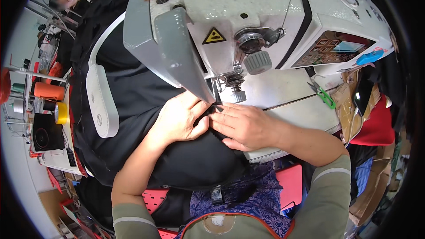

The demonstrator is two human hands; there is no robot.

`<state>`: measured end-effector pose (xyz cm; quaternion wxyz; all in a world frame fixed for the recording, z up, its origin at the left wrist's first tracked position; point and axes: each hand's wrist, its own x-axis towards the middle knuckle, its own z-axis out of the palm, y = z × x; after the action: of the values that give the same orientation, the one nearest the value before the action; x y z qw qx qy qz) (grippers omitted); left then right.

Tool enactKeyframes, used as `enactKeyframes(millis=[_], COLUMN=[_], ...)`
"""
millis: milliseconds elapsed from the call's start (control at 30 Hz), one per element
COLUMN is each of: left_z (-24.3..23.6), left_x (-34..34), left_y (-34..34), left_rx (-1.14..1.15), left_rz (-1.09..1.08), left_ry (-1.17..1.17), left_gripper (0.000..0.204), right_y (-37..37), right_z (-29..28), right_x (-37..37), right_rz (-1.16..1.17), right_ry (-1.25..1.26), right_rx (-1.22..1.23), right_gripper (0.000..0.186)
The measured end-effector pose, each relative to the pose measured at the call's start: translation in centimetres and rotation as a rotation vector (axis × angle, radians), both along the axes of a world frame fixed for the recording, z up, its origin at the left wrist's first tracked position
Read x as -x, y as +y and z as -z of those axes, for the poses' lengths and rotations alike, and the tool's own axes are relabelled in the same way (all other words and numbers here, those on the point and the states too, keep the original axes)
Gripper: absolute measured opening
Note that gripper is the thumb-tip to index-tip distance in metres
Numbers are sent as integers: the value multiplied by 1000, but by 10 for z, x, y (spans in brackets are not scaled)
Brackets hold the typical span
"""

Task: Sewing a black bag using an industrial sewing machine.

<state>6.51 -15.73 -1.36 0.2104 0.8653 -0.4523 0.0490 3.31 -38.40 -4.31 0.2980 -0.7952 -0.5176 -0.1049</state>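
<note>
A large piece of black fabric [195,163] is bunched over the sewing machine's bed and hangs down toward my lap. My left hand [183,115] presses on it just left of the needle area, its fingers bent and closed on the cloth. Close beside it, my right hand [241,124] grips the fabric's edge with curled fingers. Both sets of fingertips meet under the head of the white sewing machine [270,13]. The needle and presser foot are mostly hidden behind the grey machine guard [177,48] and my fingers.
Green-handled thread snips [326,99] lie on the right of the machine table. A white lamp [102,106] hangs over the fabric at left. Beyond it stand an orange thread cone [48,91] and a yellow tape roll [61,113]. Red cloth [376,124] hangs at far right.
</note>
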Motion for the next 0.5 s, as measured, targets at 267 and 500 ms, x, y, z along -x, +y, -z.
enactKeyframes(millis=[267,500], left_z=[-29,-34], left_x=[21,67], left_y=[-2,-15], left_rx=[-187,-21], left_rz=[-241,-352], left_ry=[-247,-306], left_gripper=[44,22], right_y=[-5,1], right_z=[-10,-7], right_x=[0,3], right_rz=[-105,-39], right_ry=[21,-30], right_rx=[24,31], right_gripper=[41,50])
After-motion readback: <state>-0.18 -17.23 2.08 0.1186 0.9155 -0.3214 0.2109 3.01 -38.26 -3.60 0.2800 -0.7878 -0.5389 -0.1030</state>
